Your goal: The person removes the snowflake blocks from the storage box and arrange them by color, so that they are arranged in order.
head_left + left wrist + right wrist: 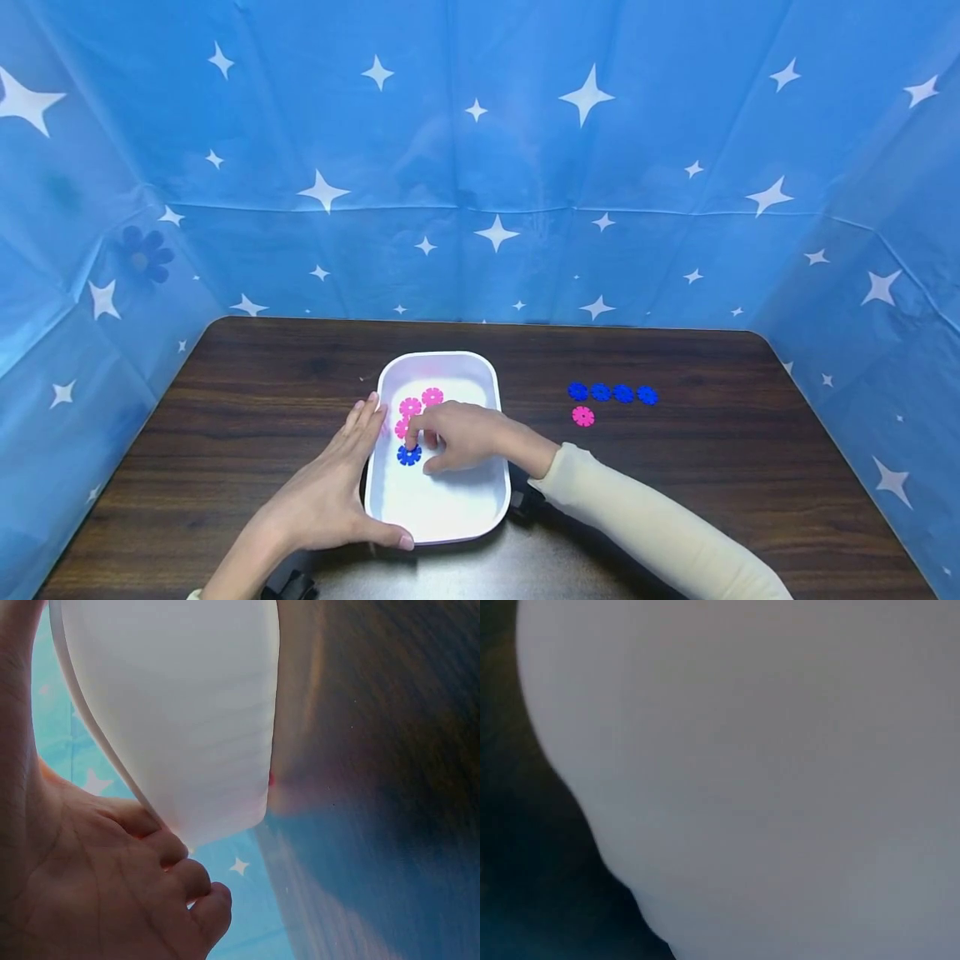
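A white tray (450,521) stands on the table with several flower-shaped plastic discs lying in it. My left hand (330,492) is spread along its left side, fingers against the far-left rim and thumb at the near edge. In the left wrist view the fingertips (176,847) meet the rim of the tray (172,712). My right hand (465,437) reaches into the tray, index fingertip at the upper edge of a blue disc (408,456), thumb apart to the right. Pink discs (410,407) lie just beyond, one partly hidden by the index finger. The right wrist view shows only a blurred pale surface.
Right of the tray, several blue discs (623,393) form a row on the dark wooden table (720,467), with one pink disc (582,416) below the row's left end. A blue star-patterned curtain (525,167) encloses the table's back and sides.
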Tool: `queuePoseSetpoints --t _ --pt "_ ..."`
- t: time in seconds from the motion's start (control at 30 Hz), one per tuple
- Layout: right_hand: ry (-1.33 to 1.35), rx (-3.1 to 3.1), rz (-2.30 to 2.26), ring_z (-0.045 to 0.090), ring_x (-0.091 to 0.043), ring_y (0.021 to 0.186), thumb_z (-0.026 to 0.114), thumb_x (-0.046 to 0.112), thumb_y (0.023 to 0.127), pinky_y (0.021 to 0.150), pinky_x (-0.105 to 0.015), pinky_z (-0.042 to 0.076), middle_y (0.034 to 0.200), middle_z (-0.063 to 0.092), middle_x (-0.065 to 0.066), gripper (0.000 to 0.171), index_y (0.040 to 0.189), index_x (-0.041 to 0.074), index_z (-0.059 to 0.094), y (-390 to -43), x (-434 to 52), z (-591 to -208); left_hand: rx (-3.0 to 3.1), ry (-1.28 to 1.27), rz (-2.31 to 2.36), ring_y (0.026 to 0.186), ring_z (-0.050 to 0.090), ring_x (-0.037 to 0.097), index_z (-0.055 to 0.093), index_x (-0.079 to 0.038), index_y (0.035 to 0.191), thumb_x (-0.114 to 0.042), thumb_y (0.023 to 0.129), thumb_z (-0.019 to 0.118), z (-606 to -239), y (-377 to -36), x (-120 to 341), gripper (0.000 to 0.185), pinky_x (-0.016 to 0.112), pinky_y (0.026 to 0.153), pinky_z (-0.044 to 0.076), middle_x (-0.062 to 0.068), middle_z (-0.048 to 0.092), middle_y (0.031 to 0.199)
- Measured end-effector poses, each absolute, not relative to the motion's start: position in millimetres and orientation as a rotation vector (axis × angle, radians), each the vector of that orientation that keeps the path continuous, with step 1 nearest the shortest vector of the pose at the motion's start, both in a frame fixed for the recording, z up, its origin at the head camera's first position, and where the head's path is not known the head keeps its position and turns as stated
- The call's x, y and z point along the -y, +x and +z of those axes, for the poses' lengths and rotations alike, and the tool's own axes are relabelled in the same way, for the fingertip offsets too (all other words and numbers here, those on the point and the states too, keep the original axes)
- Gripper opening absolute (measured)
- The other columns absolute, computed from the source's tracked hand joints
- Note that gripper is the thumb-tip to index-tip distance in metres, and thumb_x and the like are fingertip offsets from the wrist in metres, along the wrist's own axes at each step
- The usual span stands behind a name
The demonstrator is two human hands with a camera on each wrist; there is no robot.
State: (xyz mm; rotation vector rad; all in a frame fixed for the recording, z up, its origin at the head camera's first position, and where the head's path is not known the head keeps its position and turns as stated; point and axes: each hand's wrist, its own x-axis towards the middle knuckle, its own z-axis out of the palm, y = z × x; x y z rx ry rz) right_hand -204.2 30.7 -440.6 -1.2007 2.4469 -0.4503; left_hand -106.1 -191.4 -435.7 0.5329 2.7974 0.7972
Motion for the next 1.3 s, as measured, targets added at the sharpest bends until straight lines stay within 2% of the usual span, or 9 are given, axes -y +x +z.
queuePoseSetpoints --t 0.17,0.4,0.7,0.93,1.1,1.3 --pt "-1.201 -2.457 -0.424 0.054 -0.003 0.076 0.082 0.028 0.089 0.072 -0.019 0.044 0.088 0.064 0.008 0.041 0.128 0.024 0.069 -203.4 -29.6 -440.1 -2.808 0.533 0.787 0.162 0.001 0.034 0.004 -0.019 0.167 -0.088 0.050 0.079 -436.5 -106.2 191.5 0.156 0.068 0.118 0.030 0.003 -0.004 0.175" --pt "-1.192 -2.461 -0.423 0.054 -0.003 0.076 0.081 0.027 0.089 0.071 -0.019 0.043 0.086 0.064 0.009 0.023 0.110 0.026 0.071 -202.1 -28.8 -441.1 -2.809 0.536 0.789 0.162 0.001 0.034 0.006 -0.018 0.167 -0.087 0.051 0.081 -436.8 -106.3 191.9 0.155 0.068 0.119 0.029 0.004 -0.002 0.175" --pt "-1.187 -2.456 -0.458 0.052 -0.002 0.073 0.085 0.027 0.085 0.068 -0.016 0.042 0.088 0.064 0.008 0.023 0.099 0.022 0.067 -200.6 -29.2 -441.2 -2.799 0.527 0.791 0.162 -0.001 0.032 0.004 -0.019 0.167 -0.086 0.051 0.081 -436.7 -105.6 191.6 0.154 0.068 0.119 0.028 0.004 -0.002 0.175" --pt "-1.202 -2.396 -0.554 0.055 0.000 0.069 0.080 0.019 0.089 0.066 -0.014 0.044 0.078 0.063 0.011 0.016 0.092 0.021 0.065 -203.0 -30.6 -439.6 -2.812 0.551 0.785 0.162 0.000 0.033 0.006 -0.017 0.167 -0.088 0.051 0.079 -436.4 -105.8 192.4 0.155 0.065 0.121 0.027 0.005 -0.001 0.175" --pt "-1.233 -2.338 -0.643 0.055 0.000 0.067 0.074 0.009 0.091 0.065 -0.013 0.045 0.076 0.064 0.011 0.010 0.096 0.017 0.069 -203.9 -30.8 -438.4 -2.814 0.545 0.782 0.162 0.001 0.033 0.005 -0.018 0.167 -0.089 0.050 0.078 -435.0 -105.1 193.4 0.155 0.066 0.120 0.029 0.005 -0.002 0.175" --pt "-1.314 -2.375 -0.704 0.051 0.002 0.064 0.068 0.006 0.092 0.064 -0.011 0.042 0.074 0.064 0.009 0.013 0.101 0.012 0.075 -204.5 -34.4 -437.0 -2.834 0.562 0.777 0.162 0.003 0.033 0.006 -0.016 0.167 -0.091 0.050 0.077 -435.9 -104.4 191.5 0.155 0.064 0.120 0.030 0.005 -0.002 0.175"
